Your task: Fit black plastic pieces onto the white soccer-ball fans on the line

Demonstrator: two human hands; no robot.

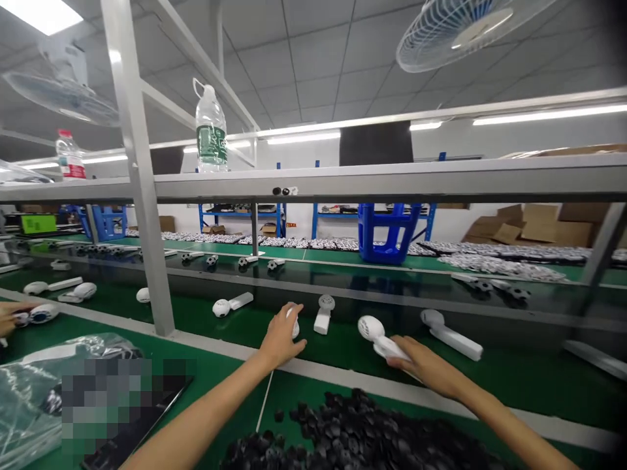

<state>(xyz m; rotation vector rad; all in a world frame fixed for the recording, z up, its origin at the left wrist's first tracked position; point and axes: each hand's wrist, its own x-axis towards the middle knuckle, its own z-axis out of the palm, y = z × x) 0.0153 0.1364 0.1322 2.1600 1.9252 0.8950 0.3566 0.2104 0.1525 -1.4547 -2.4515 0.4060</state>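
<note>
My right hand is closed around the handle of a white handheld fan, whose round vented head points up and to the left. Over the dark green conveyor belt, my left hand curls its fingers about another white handheld fan, mostly hidden by the hand; the thumb stands out to the side. Between my hands a third white fan lies on the belt. To the right of it, beyond my right hand, rests a similar fan. Below my hands, a heap of small black discs is spread on the green worktop.
A metal post rises on the left, bearing a shelf with a water bottle. A clear plastic bag lies at left, near another person's hand. A blue stool stands upside down behind the belt.
</note>
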